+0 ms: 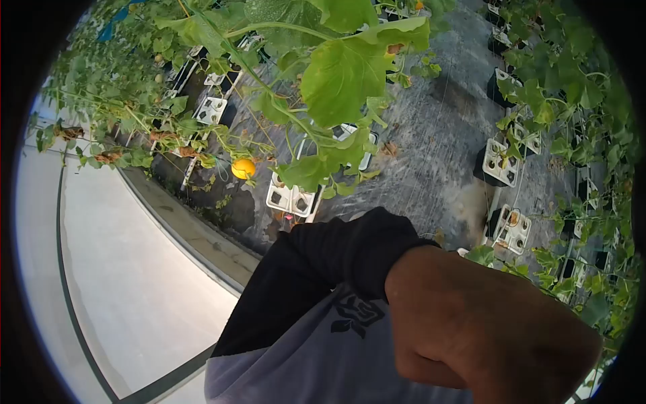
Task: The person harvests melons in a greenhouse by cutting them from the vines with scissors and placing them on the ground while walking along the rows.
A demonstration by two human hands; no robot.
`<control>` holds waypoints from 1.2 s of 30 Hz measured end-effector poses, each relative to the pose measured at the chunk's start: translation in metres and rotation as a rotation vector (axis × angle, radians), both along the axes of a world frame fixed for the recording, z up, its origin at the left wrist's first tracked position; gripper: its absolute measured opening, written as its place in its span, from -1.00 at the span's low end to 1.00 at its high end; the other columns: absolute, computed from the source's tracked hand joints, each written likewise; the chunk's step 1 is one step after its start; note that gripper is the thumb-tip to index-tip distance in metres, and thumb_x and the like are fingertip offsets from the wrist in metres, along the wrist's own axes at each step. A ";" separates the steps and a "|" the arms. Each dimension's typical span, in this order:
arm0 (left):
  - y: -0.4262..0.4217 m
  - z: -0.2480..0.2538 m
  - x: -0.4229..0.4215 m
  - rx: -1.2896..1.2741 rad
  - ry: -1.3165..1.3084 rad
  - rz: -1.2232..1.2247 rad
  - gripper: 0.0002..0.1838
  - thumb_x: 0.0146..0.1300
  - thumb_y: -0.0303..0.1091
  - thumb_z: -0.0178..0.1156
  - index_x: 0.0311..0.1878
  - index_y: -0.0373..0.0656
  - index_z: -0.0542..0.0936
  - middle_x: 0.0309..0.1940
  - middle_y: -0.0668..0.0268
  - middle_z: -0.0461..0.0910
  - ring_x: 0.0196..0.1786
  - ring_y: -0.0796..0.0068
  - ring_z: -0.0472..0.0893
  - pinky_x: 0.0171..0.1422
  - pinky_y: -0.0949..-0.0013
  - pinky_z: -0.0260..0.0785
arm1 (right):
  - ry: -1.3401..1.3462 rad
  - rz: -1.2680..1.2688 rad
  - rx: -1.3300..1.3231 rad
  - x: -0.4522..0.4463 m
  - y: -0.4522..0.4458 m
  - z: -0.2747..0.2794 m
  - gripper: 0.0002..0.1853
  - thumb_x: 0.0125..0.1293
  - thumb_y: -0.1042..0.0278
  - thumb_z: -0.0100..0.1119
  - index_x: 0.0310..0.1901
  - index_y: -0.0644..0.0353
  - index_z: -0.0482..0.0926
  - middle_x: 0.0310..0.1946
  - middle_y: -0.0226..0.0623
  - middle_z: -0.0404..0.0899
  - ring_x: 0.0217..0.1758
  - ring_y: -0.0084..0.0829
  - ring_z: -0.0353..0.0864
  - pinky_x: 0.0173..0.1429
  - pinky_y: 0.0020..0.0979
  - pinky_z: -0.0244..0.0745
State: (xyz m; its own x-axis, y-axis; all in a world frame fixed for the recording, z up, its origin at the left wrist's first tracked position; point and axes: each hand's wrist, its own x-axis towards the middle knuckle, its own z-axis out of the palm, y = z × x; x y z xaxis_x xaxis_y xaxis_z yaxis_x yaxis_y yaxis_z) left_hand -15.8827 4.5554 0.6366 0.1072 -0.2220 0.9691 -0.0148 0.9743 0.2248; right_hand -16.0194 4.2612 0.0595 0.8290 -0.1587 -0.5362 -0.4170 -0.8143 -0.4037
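Observation:
My left hand (494,316) is raised very close to the camera at the lower right, its back towards me. It is bent at the wrist, and its fingers are turned away and hidden, so whether it holds anything does not show. A black sleeve (336,249) covers the forearm up to the wrist. Below the arm is a grey top (296,367) with a dark rose print. My right hand is out of view. Beyond the arm, a round yellow-orange fruit (243,169) hangs among vines, well apart from the hand. Large green leaves (346,77) spread above it.
White planter tops with holes (289,198) stand in rows on dark ground sheeting (431,135). More planters (501,161) and dense vines (572,87) line the right side. A pale wall sheet (134,283) with a dark frame bar curves along the left.

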 end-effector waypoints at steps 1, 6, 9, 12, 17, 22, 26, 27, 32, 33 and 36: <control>-0.011 -0.004 0.015 0.047 0.019 -0.006 -0.83 0.12 -0.64 -0.11 -0.27 -0.19 0.41 -0.30 0.28 0.35 -0.41 0.45 0.35 -0.29 0.41 0.24 | -0.054 -0.007 -0.055 0.008 0.011 0.018 -0.51 -0.11 0.07 0.31 -0.10 -0.03 0.43 -0.27 -0.18 0.59 -0.16 -0.12 0.58 -0.09 -0.21 0.48; -0.057 -0.162 0.118 0.896 0.485 0.097 -0.59 -0.06 -0.74 -0.20 -0.10 -0.16 0.33 -0.34 0.44 0.33 -0.30 0.63 0.32 -0.18 0.55 0.21 | 0.002 -0.217 0.092 0.014 0.013 0.003 -0.51 -0.16 0.08 0.37 -0.16 0.01 0.44 -0.33 -0.20 0.60 -0.20 -0.15 0.59 -0.05 -0.21 0.46; -0.024 -0.389 0.175 1.567 -0.259 0.811 -0.72 0.02 -0.60 -0.05 -0.20 -0.06 0.48 -0.24 0.26 0.49 -0.17 0.33 0.53 -0.16 0.30 0.35 | -0.056 -0.306 0.043 0.036 0.017 0.001 -0.56 -0.18 0.12 0.40 -0.24 -0.02 0.46 -0.37 -0.21 0.60 -0.21 -0.15 0.59 -0.10 -0.21 0.48; 0.010 -0.470 0.178 2.389 -0.682 0.402 -0.68 0.03 -0.33 0.07 -0.08 0.08 0.53 0.00 0.21 0.50 0.04 0.14 0.50 0.01 0.10 0.35 | -0.044 -0.311 0.072 0.085 0.008 0.033 -0.55 -0.18 0.11 0.40 -0.21 0.01 0.48 -0.34 -0.20 0.60 -0.20 -0.17 0.60 -0.09 -0.22 0.48; -0.006 -0.499 0.302 2.096 -0.724 0.299 -0.75 -0.03 -0.41 -0.01 -0.31 0.00 0.63 -0.33 0.25 0.63 -0.19 0.25 0.59 -0.09 0.25 0.39 | 0.102 -0.363 -0.042 0.186 -0.036 0.070 -0.50 -0.19 0.10 0.38 -0.17 0.08 0.49 -0.30 -0.19 0.62 -0.16 -0.18 0.60 0.00 -0.27 0.47; -0.036 -0.456 0.414 1.884 -0.575 0.029 -0.70 -0.02 -0.42 -0.01 -0.22 0.00 0.62 -0.23 0.23 0.62 -0.15 0.26 0.58 -0.02 0.26 0.36 | 0.011 -0.278 -0.176 0.328 -0.091 0.091 -0.49 -0.17 0.12 0.34 -0.13 0.04 0.44 -0.33 -0.11 0.61 -0.22 -0.14 0.60 -0.06 -0.23 0.48; -0.053 -0.431 0.458 2.022 -0.468 0.103 -0.65 -0.08 -0.45 0.03 -0.16 -0.04 0.60 -0.18 0.18 0.60 -0.10 0.22 0.57 0.01 0.24 0.35 | -0.286 -0.372 0.018 0.470 -0.111 0.109 -0.56 -0.07 0.27 0.31 -0.12 0.11 0.41 -0.34 -0.13 0.61 -0.27 -0.13 0.61 -0.16 -0.22 0.49; -0.053 -0.459 0.475 2.069 -0.466 0.096 -0.65 -0.10 -0.46 0.04 -0.17 -0.05 0.60 -0.18 0.18 0.59 -0.10 0.21 0.57 0.00 0.23 0.36 | -0.370 -0.359 0.051 0.504 -0.115 0.104 -0.54 -0.07 0.29 0.30 -0.09 0.12 0.39 -0.29 -0.08 0.59 -0.24 -0.10 0.60 -0.14 -0.20 0.49; -0.073 -0.479 0.557 1.864 -0.256 0.370 -0.75 -0.05 -0.36 0.10 -0.23 -0.09 0.58 -0.33 0.12 0.59 -0.19 0.13 0.57 -0.08 0.19 0.37 | -0.490 -0.128 0.166 0.672 -0.122 0.106 -0.49 -0.01 0.28 0.24 0.03 0.06 0.34 -0.28 -0.07 0.56 -0.20 -0.10 0.58 -0.10 -0.18 0.47; -0.082 -0.475 0.576 1.888 -0.243 0.358 -0.73 -0.03 -0.38 0.10 -0.19 -0.09 0.57 -0.28 0.13 0.58 -0.17 0.16 0.57 -0.08 0.23 0.38 | -0.429 -0.119 0.210 0.707 -0.121 0.111 -0.51 0.00 0.28 0.23 0.02 0.07 0.35 -0.26 -0.05 0.55 -0.18 -0.08 0.57 -0.09 -0.18 0.46; -0.117 -0.463 0.653 1.983 -0.058 0.347 -0.71 0.08 -0.30 0.10 -0.11 -0.10 0.56 -0.24 0.14 0.56 -0.18 0.21 0.57 -0.09 0.28 0.38 | -0.353 -0.056 0.285 0.817 -0.144 0.084 -0.52 -0.01 0.25 0.22 0.01 0.08 0.37 -0.23 -0.03 0.54 -0.15 -0.04 0.55 -0.07 -0.18 0.45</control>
State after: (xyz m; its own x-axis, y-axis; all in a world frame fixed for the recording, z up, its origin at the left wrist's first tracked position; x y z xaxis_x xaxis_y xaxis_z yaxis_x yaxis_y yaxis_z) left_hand -15.2298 4.4388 0.1737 0.3554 -0.7620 -0.5414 -0.1569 -0.6196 0.7691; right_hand -15.2023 4.1173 0.1434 0.9632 -0.0956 -0.2511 -0.2538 -0.6306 -0.7335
